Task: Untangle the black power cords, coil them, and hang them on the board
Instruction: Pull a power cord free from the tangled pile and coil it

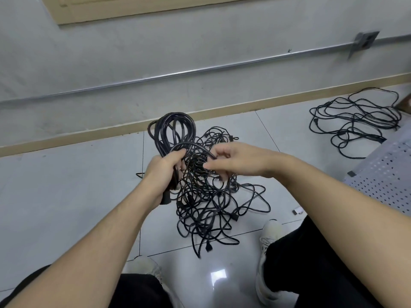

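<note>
Coiling a cord over the tangle

My left hand [163,166] grips the coil [172,132], fingers curled round it. My right hand [231,161] pinches one cord [195,146] beside it. The tangle [213,196] lies on the floor [66,196] below; more cords [355,116] lie well apart.

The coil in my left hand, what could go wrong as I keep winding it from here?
1. The left hand grips the coil while the right hand pinches a strand running toward the tangled pile below. Pulling hard may tighten knots rather than free the cord.
2. The pile lies between the shoes; a loop could catch a foot.
3. The coil's loops look uneven, so some may slip from the grip.
</note>
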